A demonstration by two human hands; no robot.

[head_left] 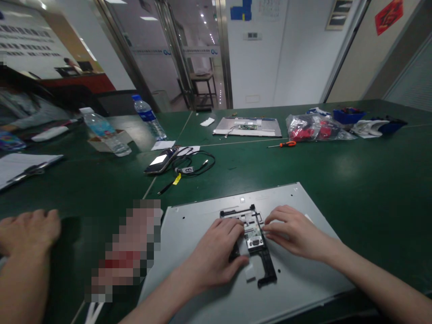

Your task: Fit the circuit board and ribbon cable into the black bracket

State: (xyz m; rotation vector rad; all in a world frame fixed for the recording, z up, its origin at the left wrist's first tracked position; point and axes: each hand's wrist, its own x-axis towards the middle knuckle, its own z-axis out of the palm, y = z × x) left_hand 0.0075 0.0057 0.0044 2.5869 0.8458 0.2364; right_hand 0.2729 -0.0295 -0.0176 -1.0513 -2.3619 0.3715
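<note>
A grey metal panel (189, 229), like the back of a flat screen, lies on the green table in front of me. On its middle sits a black plastic frame (267, 265) around a small circuit board with a VGA port (255, 242). My left hand (219, 247) grips the frame's left side, its thumb low near a white tab (250, 272). At the opposite side, my right hand (293, 231) pinches the frame's right edge, fingertips together. Both hands partly cover the frame.
Another person's hand (30, 229) rests at the left. Farther back are a coiled cable (195, 164), a phone-like device (162, 161), two water bottles (148, 118), a second panel (222, 128), an orange screwdriver (286, 144) and a plastic bag (313, 128).
</note>
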